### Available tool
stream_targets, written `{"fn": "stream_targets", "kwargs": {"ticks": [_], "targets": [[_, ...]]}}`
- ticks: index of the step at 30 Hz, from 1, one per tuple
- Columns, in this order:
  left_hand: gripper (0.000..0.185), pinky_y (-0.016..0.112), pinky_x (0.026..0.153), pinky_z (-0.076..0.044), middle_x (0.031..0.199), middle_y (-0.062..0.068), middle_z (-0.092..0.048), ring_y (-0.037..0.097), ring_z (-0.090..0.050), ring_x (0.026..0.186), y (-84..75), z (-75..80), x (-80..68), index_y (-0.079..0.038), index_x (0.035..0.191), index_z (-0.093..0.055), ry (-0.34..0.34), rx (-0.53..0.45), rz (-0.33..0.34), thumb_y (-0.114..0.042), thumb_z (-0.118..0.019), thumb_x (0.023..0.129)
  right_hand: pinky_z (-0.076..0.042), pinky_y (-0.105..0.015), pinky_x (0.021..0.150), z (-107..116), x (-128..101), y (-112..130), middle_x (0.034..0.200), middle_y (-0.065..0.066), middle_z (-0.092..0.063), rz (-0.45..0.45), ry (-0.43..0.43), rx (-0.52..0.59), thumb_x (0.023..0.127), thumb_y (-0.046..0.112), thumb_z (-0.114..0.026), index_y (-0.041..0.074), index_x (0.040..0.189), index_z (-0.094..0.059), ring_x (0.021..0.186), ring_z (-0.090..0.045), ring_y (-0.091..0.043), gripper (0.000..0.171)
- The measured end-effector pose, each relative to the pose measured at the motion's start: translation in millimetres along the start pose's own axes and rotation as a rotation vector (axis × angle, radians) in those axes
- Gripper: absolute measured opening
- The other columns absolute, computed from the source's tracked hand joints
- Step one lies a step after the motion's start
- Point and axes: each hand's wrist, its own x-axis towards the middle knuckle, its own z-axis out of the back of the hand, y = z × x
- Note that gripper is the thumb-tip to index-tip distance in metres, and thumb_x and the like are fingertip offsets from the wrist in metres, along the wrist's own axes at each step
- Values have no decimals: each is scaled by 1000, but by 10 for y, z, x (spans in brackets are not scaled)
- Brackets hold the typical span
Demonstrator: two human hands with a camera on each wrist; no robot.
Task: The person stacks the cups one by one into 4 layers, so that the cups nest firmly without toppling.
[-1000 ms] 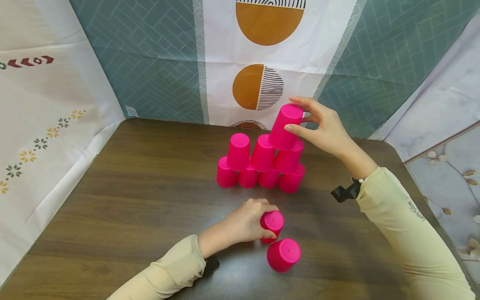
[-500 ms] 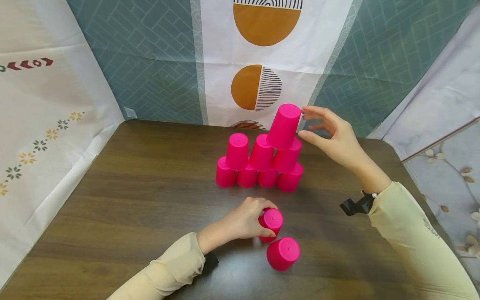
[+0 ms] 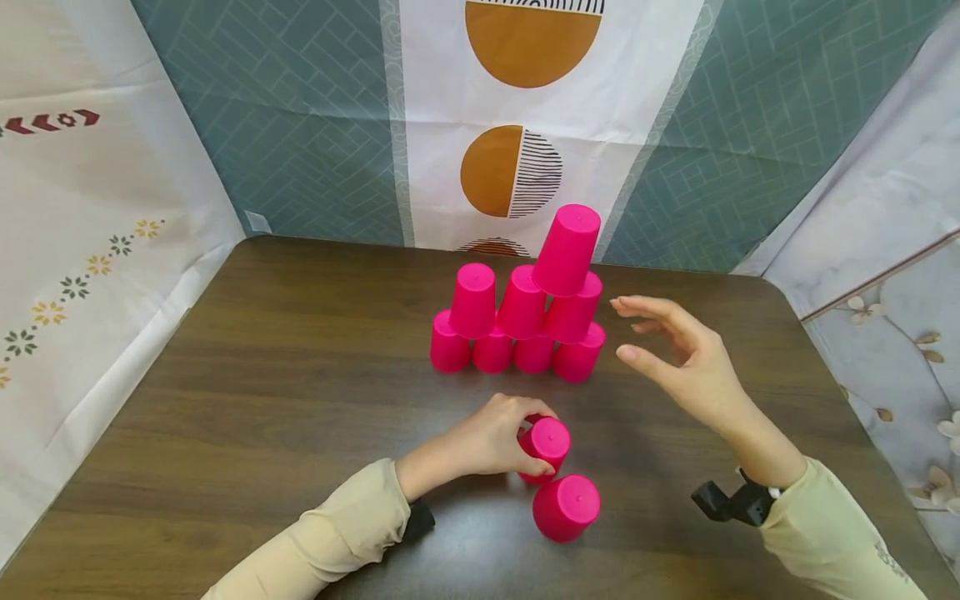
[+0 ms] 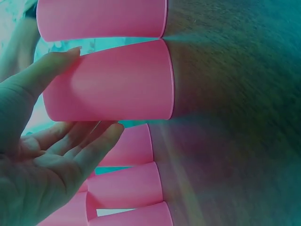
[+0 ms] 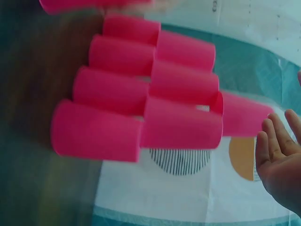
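Upside-down pink cups form a stack (image 3: 522,302) on the table: a bottom row, three cups above it, and one top cup (image 3: 567,250) resting at the right over the second row. My left hand (image 3: 491,437) holds a pink cup (image 3: 550,440) standing upside down nearer to me, thumb on one side and fingers on the other. Just in front of it stands another pink cup (image 3: 566,508). To the right of the stack, my right hand (image 3: 686,362) is in the air with fingers spread and nothing in it. The right wrist view shows its fingers apart from the cups.
The brown wooden table (image 3: 300,350) bears all the cups. Behind it hangs a patterned cloth (image 3: 322,125), with pale cloths at the left and right sides. A black wrist device (image 3: 738,500) sits on the right forearm.
My right hand has let go of the top cup and moved right and down toward me. The top cup stays on the stack. The left hand and its cup have hardly moved.
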Motion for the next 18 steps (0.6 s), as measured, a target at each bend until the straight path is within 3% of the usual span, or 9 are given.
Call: {"fn": "stream_targets", "kwargs": {"ticks": [8,13,18], "targets": [[45,19,73,-51,97,-5,-66,0,-59,83,41,88,12,-11,109,-63,4,3,-109,-25,-82,70,-43,-21,88,-209,-531,88,121,-7,-60,30,124,-20,64,-13,-76,-6,122,-54,111,-55,-15,63],[49,24,76,-53,105,-6,-65,3,-59,90,30,213,-88,-12,115,-62,-24,-3,-107,-29,-81,72,-45,-21,88,-413,-874,58,125,-7,-57,-7,182,-76,66,-3,-80,1,126,-53,110,-56,-14,66],[52,25,78,-51,105,-10,-62,3,-57,91,-59,407,-218,-16,117,-63,-144,20,-95,-33,-81,71,-43,-24,94,-451,-1081,114,133,0,-52,-134,301,-147,74,15,-79,11,135,-47,117,-51,-11,69]]}}
